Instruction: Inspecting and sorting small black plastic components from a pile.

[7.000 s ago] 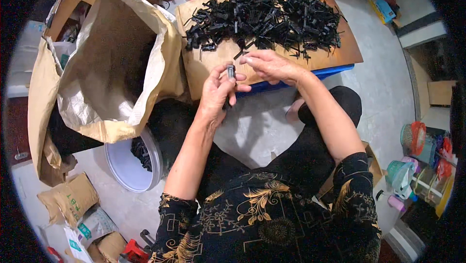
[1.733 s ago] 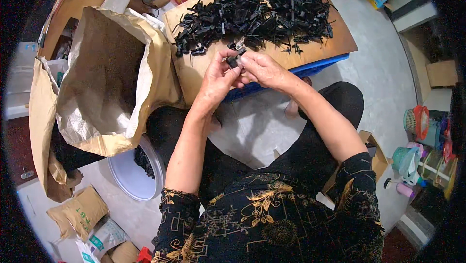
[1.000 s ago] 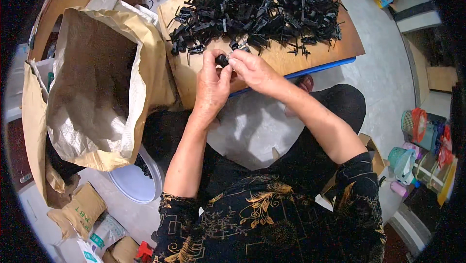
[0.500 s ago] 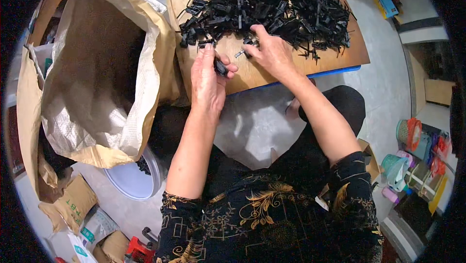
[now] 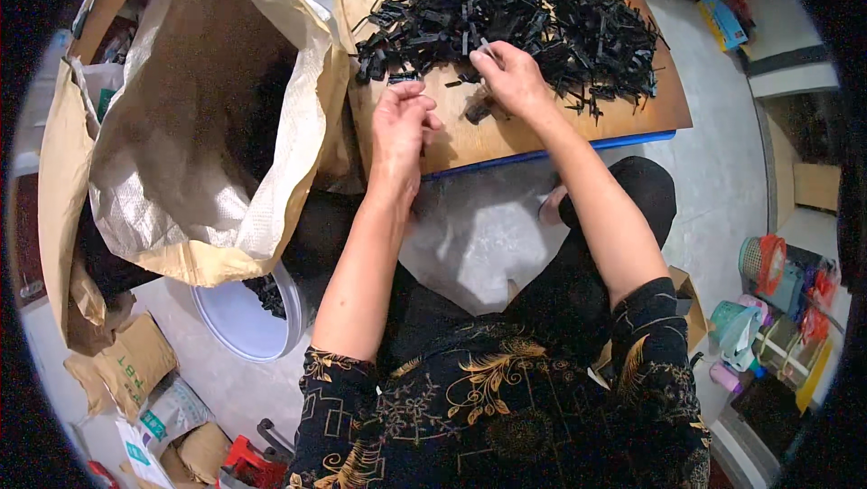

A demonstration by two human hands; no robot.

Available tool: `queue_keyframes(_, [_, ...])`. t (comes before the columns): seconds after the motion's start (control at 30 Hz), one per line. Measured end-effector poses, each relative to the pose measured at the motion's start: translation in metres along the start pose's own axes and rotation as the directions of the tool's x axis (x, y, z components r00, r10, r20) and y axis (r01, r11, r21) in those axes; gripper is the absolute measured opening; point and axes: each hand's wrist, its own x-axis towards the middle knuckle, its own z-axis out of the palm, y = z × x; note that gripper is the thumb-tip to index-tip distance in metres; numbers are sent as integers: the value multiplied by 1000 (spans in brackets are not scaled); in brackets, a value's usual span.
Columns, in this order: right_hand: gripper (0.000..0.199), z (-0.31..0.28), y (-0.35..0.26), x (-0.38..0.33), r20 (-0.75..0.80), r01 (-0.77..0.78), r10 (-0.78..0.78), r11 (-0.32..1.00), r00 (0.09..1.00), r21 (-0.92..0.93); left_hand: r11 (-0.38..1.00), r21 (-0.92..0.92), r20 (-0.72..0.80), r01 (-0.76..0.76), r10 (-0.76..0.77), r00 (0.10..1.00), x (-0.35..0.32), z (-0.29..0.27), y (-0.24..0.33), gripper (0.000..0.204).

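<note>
A wide heap of small black plastic parts (image 5: pixel 506 15) covers the far part of a wooden board (image 5: pixel 560 123). My left hand (image 5: pixel 402 128) is at the board's left, its fingers loosely bent and apart, with nothing visible in them. Just beyond its fingertips lies a black part (image 5: pixel 404 78). My right hand (image 5: pixel 517 83) is at the heap's near edge, thumb and forefinger pinching a small thin greyish piece (image 5: pixel 485 46). Below that hand, a dark part (image 5: pixel 477 111) shows blurred over the bare wood.
A big open paper sack (image 5: pixel 203 259) with a white woven lining stands left of the board. Beneath it is a white tub (image 5: pixel 239 335) with black parts inside. Filled bags (image 5: pixel 135 363) lie at lower left. Baskets and plastic items (image 5: pixel 736 331) stand at right.
The black part that was in my left hand no longer shows there, and its fingers have loosened. My right hand has lifted slightly from the board. The view has shifted a little.
</note>
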Motion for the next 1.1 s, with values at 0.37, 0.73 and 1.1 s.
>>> queue_keyframes(0.37, [22, -47, -22, -20, 394, -103, -9, 959, 919, 263, 716, 575, 377, -397, 199, 905, -15, 18, 4, 65])
queue_keyframes(0.73, [25, -78, -26, -51, 584, 111, -191, 979, 789, 171, 815, 411, 551, -408, 135, 824, -30, 38, -7, 61])
queue_keyframes(1.1, [22, -77, -18, -66, 457, -27, -95, 967, 884, 253, 943, 301, 534, -145, -40, 845, -29, 42, -3, 53])
